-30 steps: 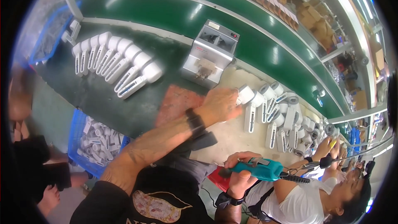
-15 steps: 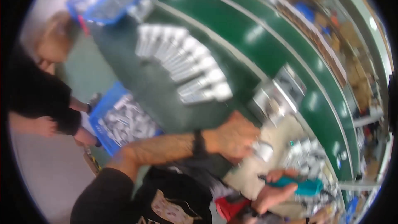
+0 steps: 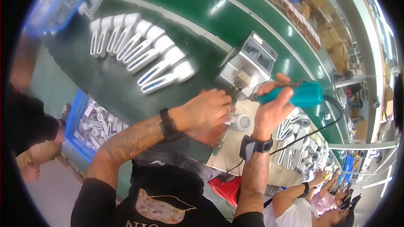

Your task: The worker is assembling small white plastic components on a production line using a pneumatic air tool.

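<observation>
In my right hand (image 3: 271,111) is a teal electric screwdriver (image 3: 301,94) with a black cord, its fingers wrapped round the body. The screwdriver's tip points left, close to the front of a silver-grey screw feeder (image 3: 248,65); I cannot tell whether they touch. My left hand (image 3: 208,111) is closed at the handle end of a white handheld device with a round grille head (image 3: 243,122). This head faces up above a beige work mat (image 3: 252,168). Most of the device's handle is hidden by my left fingers.
Several white devices (image 3: 147,56) lie in a curved row on the dark green mat. Blue crates (image 3: 78,143) with white parts stand left and far left. More devices (image 3: 294,136) pile up at right. Co-workers sit at the right; another person (image 3: 31,122) is at the left.
The screwdriver and my right hand have moved up and left to the screw feeder. My left hand has shifted left and up, still with the white device. The view has turned and sharpened.
</observation>
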Motion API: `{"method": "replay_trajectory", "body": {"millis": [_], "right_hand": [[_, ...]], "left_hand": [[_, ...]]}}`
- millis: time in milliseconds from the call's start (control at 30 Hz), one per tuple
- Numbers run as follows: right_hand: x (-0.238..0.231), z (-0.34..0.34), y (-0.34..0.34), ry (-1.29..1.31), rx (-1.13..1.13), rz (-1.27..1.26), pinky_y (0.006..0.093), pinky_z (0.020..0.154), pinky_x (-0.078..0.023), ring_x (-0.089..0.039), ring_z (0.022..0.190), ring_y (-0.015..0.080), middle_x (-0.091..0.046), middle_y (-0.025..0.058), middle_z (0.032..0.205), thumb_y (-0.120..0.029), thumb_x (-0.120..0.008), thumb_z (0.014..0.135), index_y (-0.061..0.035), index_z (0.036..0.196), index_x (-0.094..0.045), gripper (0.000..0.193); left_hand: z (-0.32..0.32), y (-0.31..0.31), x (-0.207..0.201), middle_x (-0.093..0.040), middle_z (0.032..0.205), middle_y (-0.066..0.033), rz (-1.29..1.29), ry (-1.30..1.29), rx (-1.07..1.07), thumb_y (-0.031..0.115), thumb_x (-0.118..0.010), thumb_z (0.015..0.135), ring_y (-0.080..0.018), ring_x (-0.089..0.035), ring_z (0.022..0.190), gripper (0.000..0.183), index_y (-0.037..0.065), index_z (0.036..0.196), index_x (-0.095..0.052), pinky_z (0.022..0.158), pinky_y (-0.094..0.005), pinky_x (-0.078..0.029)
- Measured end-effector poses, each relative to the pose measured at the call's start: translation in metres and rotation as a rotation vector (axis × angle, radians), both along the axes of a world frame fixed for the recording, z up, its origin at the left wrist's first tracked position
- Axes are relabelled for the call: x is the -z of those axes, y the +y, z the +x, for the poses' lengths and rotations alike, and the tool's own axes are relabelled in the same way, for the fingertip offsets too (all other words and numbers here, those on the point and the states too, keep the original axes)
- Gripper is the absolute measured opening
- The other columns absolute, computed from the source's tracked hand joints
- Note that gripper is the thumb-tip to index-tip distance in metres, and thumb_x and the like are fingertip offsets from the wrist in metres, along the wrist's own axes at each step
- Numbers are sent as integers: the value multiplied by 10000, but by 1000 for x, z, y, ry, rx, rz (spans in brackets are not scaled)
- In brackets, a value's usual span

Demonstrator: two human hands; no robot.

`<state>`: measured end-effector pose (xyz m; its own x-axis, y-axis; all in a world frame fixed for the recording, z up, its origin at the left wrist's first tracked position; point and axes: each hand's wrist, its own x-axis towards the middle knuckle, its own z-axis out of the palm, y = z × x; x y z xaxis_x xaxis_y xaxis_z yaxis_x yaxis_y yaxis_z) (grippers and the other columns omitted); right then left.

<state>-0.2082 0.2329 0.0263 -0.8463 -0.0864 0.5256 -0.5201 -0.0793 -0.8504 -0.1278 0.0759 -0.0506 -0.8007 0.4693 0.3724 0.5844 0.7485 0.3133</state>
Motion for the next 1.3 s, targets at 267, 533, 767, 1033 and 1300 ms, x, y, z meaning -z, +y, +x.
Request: {"method": "replay_trajectory", "body": {"millis": [267, 533, 767, 1033, 1300], "right_hand": [[21, -28, -38, 7, -41, -2, 277, 569, -450, -586, 652, 153, -581, 66, 689, -421, -492, 1060, 18, 1073, -534, 441], [25, -20, -35, -82, -54, 33, 287, 557, -444, -554, 594, 158, -552, 62, 673, -401, -487, 1063, 11, 1033, -536, 415], [20, 32, 7, -155, -97, -52, 313, 549, -438, -521, 583, 174, -510, 61, 677, -581, -579, 977, 22, 1092, -524, 616], [26, 38, 8, -145, -56, 3, 311, 539, -437, -544, 575, 187, -518, 63, 669, -606, -596, 955, 34, 1078, -522, 655], [38, 38, 9, -178, -82, -1, 325, 558, -449, -546, 598, 190, -528, 68, 692, -553, -600, 974, 24, 1061, -511, 590]], "left_hand": [[14, -3, 10, -620, 1056, -28, 214, -45, -22, 414, -655, 929, -218, -558, 1018, 425, 132, 1248, -661, 914, -386, -447], [11, 0, 17, -620, 1074, -28, 266, -64, -35, 414, -678, 902, -228, -555, 1020, 431, 146, 1239, -664, 920, -392, -442], [10, 0, 16, -622, 1092, -42, 277, -53, -52, 437, -673, 911, -240, -553, 1015, 440, 142, 1239, -666, 914, -398, -438], [10, -1, 17, -598, 1028, -46, 312, -18, -41, 403, -682, 885, -242, -536, 986, 421, 124, 1199, -658, 868, -417, -441], [10, -1, 18, -591, 1034, -48, 318, -24, -28, 388, -683, 891, -250, -532, 987, 392, 125, 1180, -658, 856, -424, -438]]}}
